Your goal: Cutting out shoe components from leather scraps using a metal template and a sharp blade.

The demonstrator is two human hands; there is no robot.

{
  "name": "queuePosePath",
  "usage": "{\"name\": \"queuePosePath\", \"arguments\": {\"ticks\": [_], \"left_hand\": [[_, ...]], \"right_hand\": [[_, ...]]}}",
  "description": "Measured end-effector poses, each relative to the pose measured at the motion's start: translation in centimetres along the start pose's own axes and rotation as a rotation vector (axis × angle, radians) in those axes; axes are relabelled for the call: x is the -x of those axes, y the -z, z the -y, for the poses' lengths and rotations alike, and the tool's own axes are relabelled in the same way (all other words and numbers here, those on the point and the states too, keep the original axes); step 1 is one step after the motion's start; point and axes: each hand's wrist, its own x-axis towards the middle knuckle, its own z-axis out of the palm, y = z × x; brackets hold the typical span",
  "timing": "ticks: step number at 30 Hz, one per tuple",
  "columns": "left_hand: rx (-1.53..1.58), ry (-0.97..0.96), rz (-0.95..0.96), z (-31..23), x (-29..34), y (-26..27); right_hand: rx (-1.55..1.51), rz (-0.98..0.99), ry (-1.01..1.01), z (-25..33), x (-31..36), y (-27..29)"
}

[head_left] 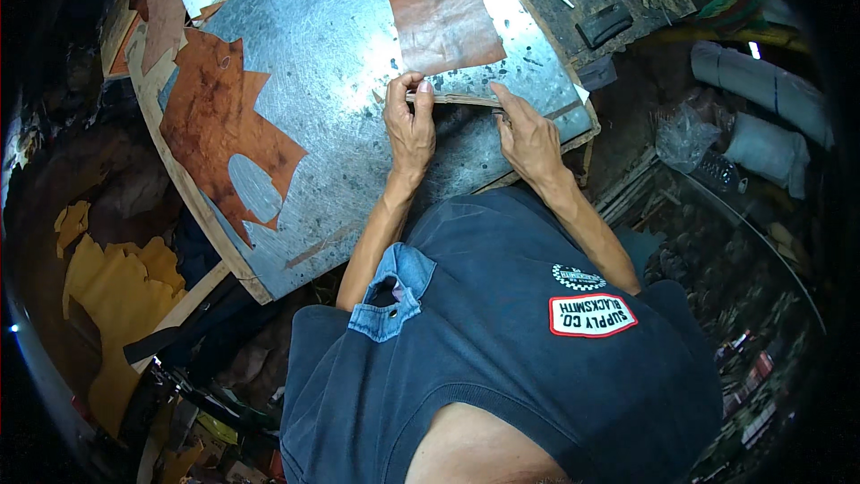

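Between my hands is a thin, flat, layered piece [464, 99], seen edge-on, brownish with pale edges; its exact kind I cannot make out. My left hand [410, 125] pinches its left end, thumb and fingers closed on it. At the other end my right hand [530, 139] grips it, with the index finger raised along the edge. Just beyond them a brown leather sheet [445, 18] lies on the metal-topped table [331, 63]. Left of my hands rests a larger reddish-brown leather offcut [215, 116] with a jagged outline and an oval hole.
Wooden edging [199, 204] borders the table's left side. A dark case [605, 27] and small tools sit on a worktop at the far right. Wrapped rolls [761, 81] and a clear plastic bag [685, 139] stand to the right. Yellow leather [125, 291] hangs at lower left.
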Motion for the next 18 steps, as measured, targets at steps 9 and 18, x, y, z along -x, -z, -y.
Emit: {"name": "queuePosePath", "arguments": {"ticks": [9,18], "left_hand": [[-0.001,-0.054,0.029,0.3,0.2,0.1],[0.042,0.068,-0.09,-1.2,-2.6,2.1]], "right_hand": [[-0.013,-0.041,0.003,-0.3,0.2,-0.2],[-0.178,0.136,0.084,4.0,0.6,2.8]]}}
